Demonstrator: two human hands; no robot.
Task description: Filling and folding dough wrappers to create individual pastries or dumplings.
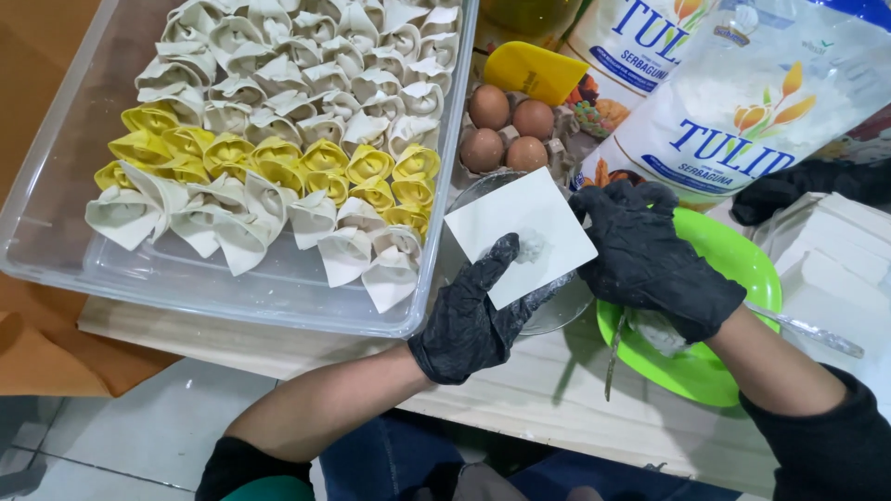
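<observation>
while the left hand [469,320], in a black glove, lay palm up under a square white wrapper [520,237], its fingers were loosely curled and the thumb pressed on top, so the wrapper was held flat on the palm. a small pale dab of filling sat near the wrapper's middle. the right hand [650,260], also black-gloved, was just beside the wrapper's right edge, fingers bent down over a lime green plate [742,269]; couldn't tell if it gripped anything. a metal utensil [807,329] lay across the plate, handle pointing right. a clear bowl [557,311] showed under the wrapper, mostly hidden.

left of the hands, a clear plastic tub [56,186] on the wooden worktop [557,390] held rows of folded dumplings [306,121]: white at the back, a yellow band in the middle, white again at the front. behind the wrapper, four brown eggs [508,130] sat in a grey carton, with a yellow scraper [534,70] beyond them.

packages: two flour bags at top right, both white with blue lettering and an orange flower mark. nearer bag [742,111] leaned toward the plate, clear panel showing flour. the other [622,37] stood behind it, partly cut off by the frame. stacked white wrappers [835,260] sat in a clear tray at far right, another black glove [798,186] just behind them.
</observation>
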